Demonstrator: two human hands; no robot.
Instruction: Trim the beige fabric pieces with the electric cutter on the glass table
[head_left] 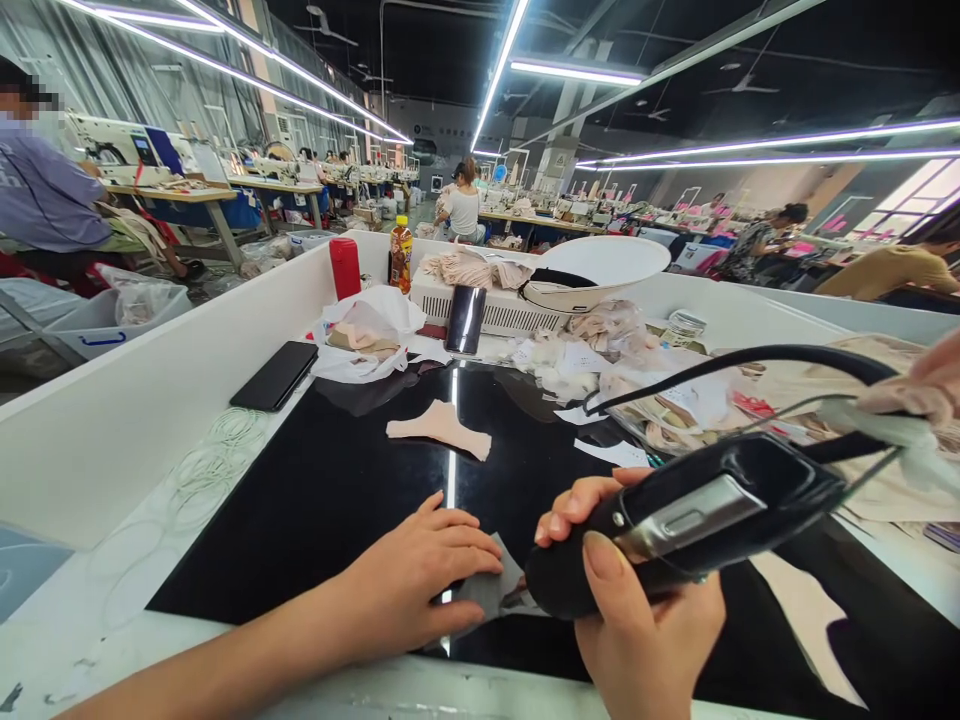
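Note:
My left hand [420, 565] lies palm down with its fingers stretched, pressing a small grey, see-through piece [491, 590] against a glossy black board [300, 520]. In my right hand [652, 630] is a black corded iron [705, 510] with a silver panel on its body. Its rounded front end sits right beside the left fingertips, over the grey piece; the underside is hidden. A black hose [720, 365] loops from its back to the right edge. Farther up the board rests a curved beige fabric piece [442, 430], and another pale piece [806, 610] lies at the right.
White walls [187, 400] enclose the table. At the back stand a black phone [465, 320], a drink bottle [400, 255] and a red container [345, 268]. A black case [275, 375] and thin cord [217, 460] lie left; fabric heaps [832, 390] lie right. People work beyond.

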